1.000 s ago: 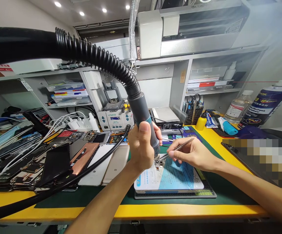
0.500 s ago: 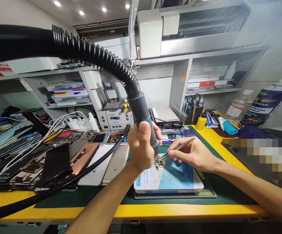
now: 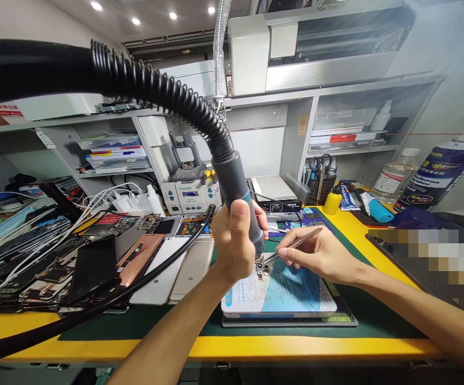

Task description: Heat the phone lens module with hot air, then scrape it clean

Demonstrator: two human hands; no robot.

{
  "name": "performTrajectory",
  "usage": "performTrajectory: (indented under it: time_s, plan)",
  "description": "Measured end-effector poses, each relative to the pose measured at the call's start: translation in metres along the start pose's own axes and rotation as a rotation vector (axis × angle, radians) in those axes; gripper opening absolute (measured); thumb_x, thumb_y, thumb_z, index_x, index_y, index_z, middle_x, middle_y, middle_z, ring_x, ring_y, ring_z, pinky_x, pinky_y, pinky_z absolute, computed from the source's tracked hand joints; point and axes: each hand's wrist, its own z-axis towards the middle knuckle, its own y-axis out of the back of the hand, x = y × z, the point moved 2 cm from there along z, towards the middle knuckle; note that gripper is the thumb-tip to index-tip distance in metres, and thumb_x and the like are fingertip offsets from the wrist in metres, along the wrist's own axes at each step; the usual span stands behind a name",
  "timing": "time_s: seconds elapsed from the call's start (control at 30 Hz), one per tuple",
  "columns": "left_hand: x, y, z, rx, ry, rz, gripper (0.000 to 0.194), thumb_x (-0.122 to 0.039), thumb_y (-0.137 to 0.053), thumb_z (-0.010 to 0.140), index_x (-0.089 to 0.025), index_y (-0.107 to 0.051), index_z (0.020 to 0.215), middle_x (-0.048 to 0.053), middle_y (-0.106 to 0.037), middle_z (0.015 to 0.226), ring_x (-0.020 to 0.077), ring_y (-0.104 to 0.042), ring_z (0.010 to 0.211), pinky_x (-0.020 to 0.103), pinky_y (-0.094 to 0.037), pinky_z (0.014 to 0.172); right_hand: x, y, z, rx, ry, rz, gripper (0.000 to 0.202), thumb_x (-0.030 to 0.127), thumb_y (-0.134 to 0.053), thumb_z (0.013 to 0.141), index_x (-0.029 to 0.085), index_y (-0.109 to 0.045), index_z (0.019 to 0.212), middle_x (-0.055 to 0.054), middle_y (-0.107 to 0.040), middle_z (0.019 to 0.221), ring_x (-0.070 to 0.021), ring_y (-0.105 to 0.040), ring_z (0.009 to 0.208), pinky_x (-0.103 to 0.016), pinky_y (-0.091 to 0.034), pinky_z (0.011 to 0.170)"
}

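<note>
Working both hands at once over the white-and-blue box (image 3: 251, 303), and what close work it is! The left hand (image 3: 235, 243) has its grip wrapped right round the wand (image 3: 232, 174), thumb up on the near side, fingers curling behind, the nozzle (image 3: 259, 257) aimed down at the small metal parts (image 3: 260, 275). Opposite, the right hand (image 3: 320, 255) pinches the tweezers (image 3: 298, 241) between thumb and fingers, slanting them inward to the very same spot. And there lie the parts, a tiny cluster towards the far side of the box's printed top, right by the nozzle. Are the tweezer tips touching them, spread or pressed together? Can't tell from here; too small, too crowded. So, the score: setting up looks done, I'd say, with both tools in hand and brought to the parts, while the fine work looks to be in progress and nothing shows it finished. No piece is seen held clear of the cluster, and whether any is loose I can't make out. Beneath it all, the box sits on a grey board (image 3: 288, 323) on the green mat (image 3: 183, 327), the yellow counter (image 3: 256, 347) showing in front, phones (image 3: 160, 274) packed off to the left.
</note>
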Motion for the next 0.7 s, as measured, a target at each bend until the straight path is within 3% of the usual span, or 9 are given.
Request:
performTrajectory:
  time_s: [0.17,0.7]
  plan:
    - [0.0001,0.0001,0.0003,-0.001,0.0,0.0,0.064,-0.076,-0.041,0.098,-0.021,-0.063,0.073,0.001,-0.06,0.062,0.0157,-0.059,0.051,0.031,-0.05,0.051,-0.0007,-0.0002,-0.0011,0.002,0.003,0.0,0.03,0.046,-0.08,0.086,0.016,-0.076,0.083,-0.004,-0.069,0.064,-0.016,-0.06,0.057,-0.028,-0.049,0.054]
    - [0.0011,-0.0002,0.0008,0.002,-0.008,-0.016,0.063,-0.074,-0.041,0.1,-0.02,-0.062,0.074,0.001,-0.06,0.062,0.0153,-0.059,0.05,0.031,-0.049,0.05,-0.0017,0.0001,0.0005,0.012,-0.014,0.046,0.029,0.041,-0.088,0.079,0.015,-0.075,0.081,-0.002,-0.068,0.064,-0.0136,-0.058,0.057,-0.026,-0.047,0.054]
